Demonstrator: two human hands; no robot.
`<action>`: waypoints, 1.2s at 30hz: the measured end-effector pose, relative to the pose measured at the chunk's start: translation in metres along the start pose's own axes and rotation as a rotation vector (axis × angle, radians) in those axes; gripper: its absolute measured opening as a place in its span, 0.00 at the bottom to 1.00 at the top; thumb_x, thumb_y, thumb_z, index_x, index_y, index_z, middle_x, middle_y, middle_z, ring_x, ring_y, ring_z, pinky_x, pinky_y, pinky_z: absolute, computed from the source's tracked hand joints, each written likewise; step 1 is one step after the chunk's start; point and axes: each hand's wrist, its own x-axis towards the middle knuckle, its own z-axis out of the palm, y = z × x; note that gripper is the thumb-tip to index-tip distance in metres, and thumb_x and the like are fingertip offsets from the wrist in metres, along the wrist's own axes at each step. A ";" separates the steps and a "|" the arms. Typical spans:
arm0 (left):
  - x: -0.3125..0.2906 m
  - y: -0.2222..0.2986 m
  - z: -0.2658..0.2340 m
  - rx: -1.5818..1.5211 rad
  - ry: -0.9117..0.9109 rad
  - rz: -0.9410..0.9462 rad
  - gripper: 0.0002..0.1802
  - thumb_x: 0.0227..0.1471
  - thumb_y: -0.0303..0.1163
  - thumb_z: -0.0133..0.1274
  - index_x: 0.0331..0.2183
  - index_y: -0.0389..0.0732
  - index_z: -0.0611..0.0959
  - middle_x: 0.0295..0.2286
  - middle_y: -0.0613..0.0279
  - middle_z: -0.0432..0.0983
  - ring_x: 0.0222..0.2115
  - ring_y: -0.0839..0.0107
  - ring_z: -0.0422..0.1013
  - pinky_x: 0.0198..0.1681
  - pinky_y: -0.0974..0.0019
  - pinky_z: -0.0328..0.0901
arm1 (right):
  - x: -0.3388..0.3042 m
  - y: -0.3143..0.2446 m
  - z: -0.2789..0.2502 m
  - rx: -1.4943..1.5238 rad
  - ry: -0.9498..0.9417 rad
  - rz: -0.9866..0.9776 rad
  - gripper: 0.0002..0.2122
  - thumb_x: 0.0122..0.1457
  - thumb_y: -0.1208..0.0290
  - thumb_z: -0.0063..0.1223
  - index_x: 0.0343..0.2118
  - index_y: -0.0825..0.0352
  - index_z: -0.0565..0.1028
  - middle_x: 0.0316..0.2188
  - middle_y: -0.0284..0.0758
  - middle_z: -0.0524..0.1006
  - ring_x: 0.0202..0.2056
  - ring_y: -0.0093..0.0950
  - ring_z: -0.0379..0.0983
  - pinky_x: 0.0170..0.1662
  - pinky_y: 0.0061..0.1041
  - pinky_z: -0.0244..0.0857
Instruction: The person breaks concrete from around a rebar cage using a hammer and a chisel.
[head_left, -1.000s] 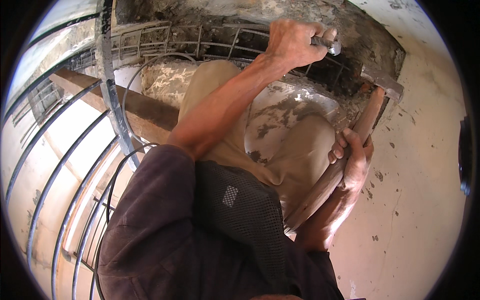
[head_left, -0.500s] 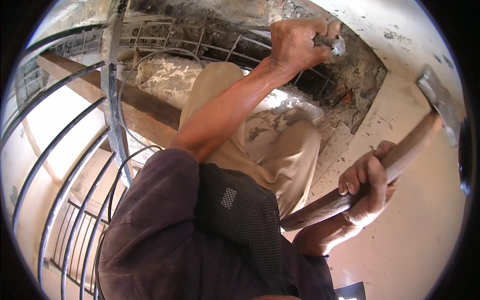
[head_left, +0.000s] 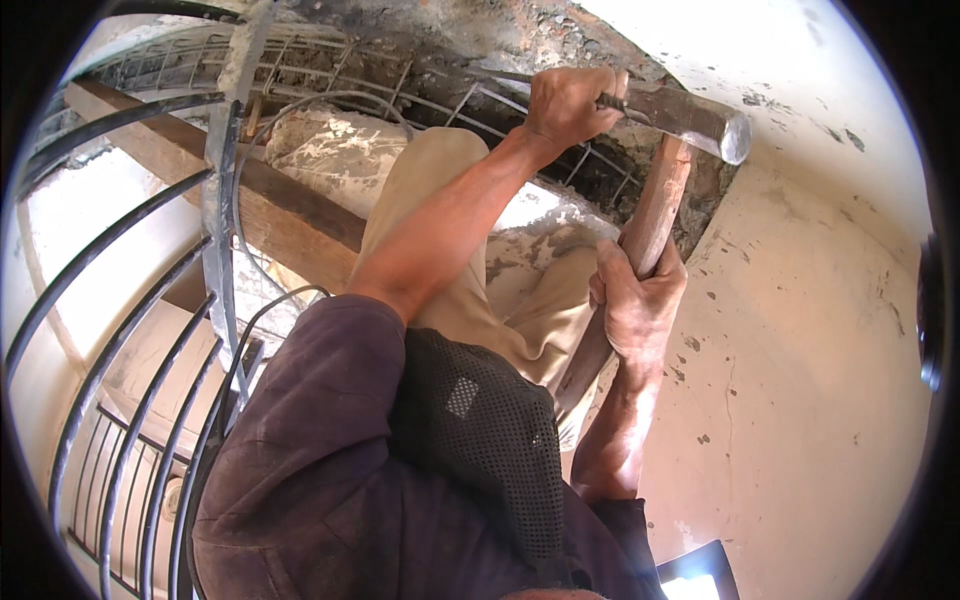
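My left hand is closed around a metal chisel, whose shaft also shows to the left of the fist, against the broken masonry. In my right hand is a hammer, gripped partway along its thick wooden handle. The steel hammer head is up beside my left fist, at the chisel's butt end. It hides that end, so I cannot tell whether the two touch. Behind both hands lies a rough broken recess with a grid of steel bars across it.
A black metal railing with a grey post stands at the left. A wooden beam runs behind it, and thin cables loop nearby. My bent knees are below the recess. A cracked plaster wall fills the right.
My right hand has swung the hammer left and up, bringing its head from the far right to the chisel's end. My left hand keeps its grip, slightly lower and further left in view.
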 end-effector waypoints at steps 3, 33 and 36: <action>-0.008 -0.006 0.005 0.018 -0.003 0.009 0.12 0.36 0.30 0.65 0.30 0.48 0.85 0.22 0.64 0.81 0.18 0.67 0.76 0.21 0.64 0.69 | -0.014 -0.028 -0.009 -0.038 0.068 -0.009 0.15 0.53 0.75 0.59 0.41 0.75 0.70 0.17 0.32 0.70 0.15 0.20 0.67 0.17 0.22 0.61; 0.008 -0.023 -0.007 0.037 0.009 -0.230 0.14 0.40 0.28 0.65 0.34 0.46 0.82 0.25 0.58 0.80 0.26 0.56 0.78 0.29 0.52 0.71 | 0.005 -0.008 0.016 -0.123 -0.127 -0.033 0.06 0.54 0.71 0.57 0.31 0.67 0.72 0.17 0.28 0.70 0.17 0.20 0.65 0.19 0.21 0.58; 0.015 -0.017 -0.010 0.009 0.075 -0.264 0.13 0.41 0.28 0.64 0.34 0.46 0.83 0.26 0.59 0.81 0.28 0.56 0.79 0.30 0.52 0.72 | -0.028 -0.040 0.000 -0.148 -0.065 -0.005 0.10 0.51 0.70 0.60 0.33 0.70 0.74 0.18 0.30 0.72 0.17 0.20 0.66 0.20 0.23 0.60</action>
